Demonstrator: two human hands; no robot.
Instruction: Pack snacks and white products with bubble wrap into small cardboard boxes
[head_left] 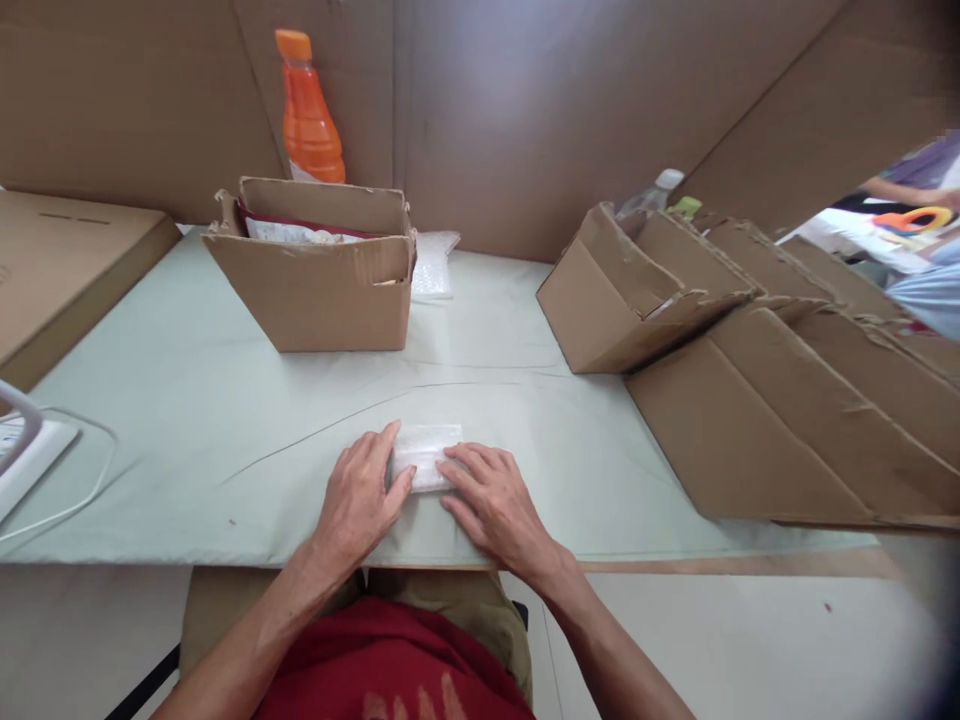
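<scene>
A small white bubble-wrap pouch [426, 452] lies flat on the pale green table cover [225, 430] near the front edge. My left hand [361, 492] rests on the pouch's left end, fingers stretched out and lying flat. My right hand [491, 497] presses flat on the pouch's right end, fingers spread. Part of the pouch shows between and beyond the two hands.
An open cardboard box [322, 270] with packets stands at the back, an orange bottle [307, 110] behind it and bubble-wrap pieces [433, 265] beside it. Tiered cardboard bins [750, 340] fill the right side. A flat carton [60, 260] and a white device [22, 445] lie left.
</scene>
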